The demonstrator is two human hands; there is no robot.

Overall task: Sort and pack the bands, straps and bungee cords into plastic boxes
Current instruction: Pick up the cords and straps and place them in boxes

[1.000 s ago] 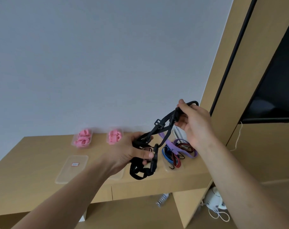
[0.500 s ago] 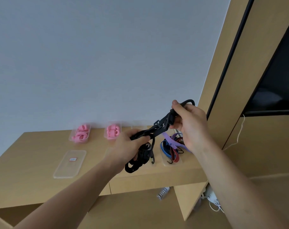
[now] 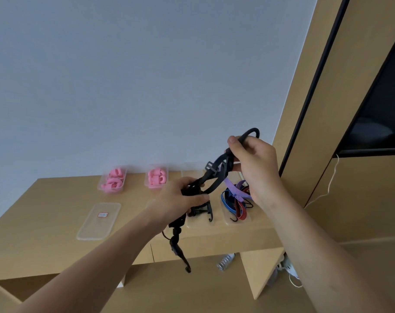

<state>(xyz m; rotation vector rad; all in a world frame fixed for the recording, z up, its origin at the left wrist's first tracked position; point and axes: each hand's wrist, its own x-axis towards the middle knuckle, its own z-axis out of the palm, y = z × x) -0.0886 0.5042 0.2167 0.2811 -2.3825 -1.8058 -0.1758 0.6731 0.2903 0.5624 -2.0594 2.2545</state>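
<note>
Wooden desk (image 3: 45, 222), two boxes of pink bands (image 3: 111, 182), flat clear lid (image 3: 99, 221), seemingly two boxes of cords (image 3: 236, 205)

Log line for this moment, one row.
left hand: grips black strap | right hand: grips its upper loop | tail: hangs past desk edge | pink bands: boxed

Black strap (image 3: 214, 177), pink bands (image 3: 112, 180), blue and red-striped cords (image 3: 233, 203)

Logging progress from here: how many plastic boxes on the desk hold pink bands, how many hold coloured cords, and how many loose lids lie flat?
Boxes with pink bands: 2
Boxes with coloured cords: 1
Loose lids: 1
Total: 4
</note>
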